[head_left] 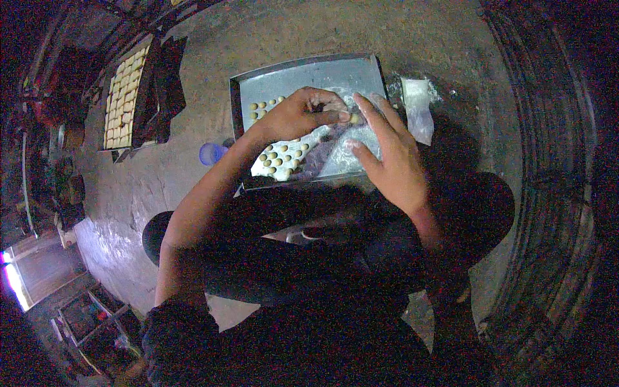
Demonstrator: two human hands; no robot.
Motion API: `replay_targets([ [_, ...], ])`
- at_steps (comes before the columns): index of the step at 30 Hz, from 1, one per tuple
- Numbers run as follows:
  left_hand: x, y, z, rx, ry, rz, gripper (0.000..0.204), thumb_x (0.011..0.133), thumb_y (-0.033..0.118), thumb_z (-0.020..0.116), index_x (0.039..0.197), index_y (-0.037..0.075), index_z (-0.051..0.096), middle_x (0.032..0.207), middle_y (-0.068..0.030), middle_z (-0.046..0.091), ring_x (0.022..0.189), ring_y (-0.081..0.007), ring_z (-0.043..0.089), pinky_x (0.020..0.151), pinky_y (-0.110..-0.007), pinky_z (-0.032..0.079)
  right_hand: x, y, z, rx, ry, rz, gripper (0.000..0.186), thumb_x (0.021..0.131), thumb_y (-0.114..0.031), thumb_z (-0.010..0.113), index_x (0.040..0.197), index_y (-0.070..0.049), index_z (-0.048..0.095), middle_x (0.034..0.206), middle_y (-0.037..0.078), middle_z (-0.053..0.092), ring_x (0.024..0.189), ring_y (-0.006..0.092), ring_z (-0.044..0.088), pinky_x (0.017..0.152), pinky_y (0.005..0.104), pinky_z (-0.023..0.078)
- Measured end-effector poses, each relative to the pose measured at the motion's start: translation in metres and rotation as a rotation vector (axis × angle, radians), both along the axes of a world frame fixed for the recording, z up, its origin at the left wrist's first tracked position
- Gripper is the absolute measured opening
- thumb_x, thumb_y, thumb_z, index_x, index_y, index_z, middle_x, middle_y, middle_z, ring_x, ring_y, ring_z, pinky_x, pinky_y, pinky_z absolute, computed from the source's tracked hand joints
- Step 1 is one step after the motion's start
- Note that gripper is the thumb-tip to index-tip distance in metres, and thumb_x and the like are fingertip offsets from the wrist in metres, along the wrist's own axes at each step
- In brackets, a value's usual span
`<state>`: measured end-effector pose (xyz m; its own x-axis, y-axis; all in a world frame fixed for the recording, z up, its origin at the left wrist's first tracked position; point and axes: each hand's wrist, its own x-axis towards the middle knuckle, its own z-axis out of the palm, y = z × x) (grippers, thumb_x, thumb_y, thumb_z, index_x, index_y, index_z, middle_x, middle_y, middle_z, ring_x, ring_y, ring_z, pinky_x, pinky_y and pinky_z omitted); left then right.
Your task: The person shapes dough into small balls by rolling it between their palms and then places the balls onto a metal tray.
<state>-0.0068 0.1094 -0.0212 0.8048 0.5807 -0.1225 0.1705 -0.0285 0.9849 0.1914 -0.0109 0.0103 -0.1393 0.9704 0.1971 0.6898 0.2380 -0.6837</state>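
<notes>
Bag [418, 119] lies right of the tray [290, 79], blue container [209, 153] left.

Pinched left grip [298, 117], splayed right grip [394, 160]

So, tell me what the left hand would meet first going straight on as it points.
Pointing rightward, the left hand would probably meet the right hand first, beyond the small pale piece at its fingertips; depth is unclear.
</notes>
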Motion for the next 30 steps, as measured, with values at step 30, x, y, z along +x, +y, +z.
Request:
replay_targets([
  [30, -0.194, 0.081, -0.001, 0.933, 1.287, 0.719, 0.074, 0.083, 0.055, 0.075, 0.132, 0.003, 0.056, 0.128, -0.0257, 0.060, 0.119, -0.0374, 0.060, 0.101, -0.048, 0.047, 0.006, 0.003, 0.006, -0.134, 0.337, 0.018, 0.023, 0.092, -0.010, 0.070, 0.114, -0.004, 0.069, 0.112, 0.012, 0.071, 0.101, 0.0200, 0.069, 0.089, 0.0313, 0.053],
])
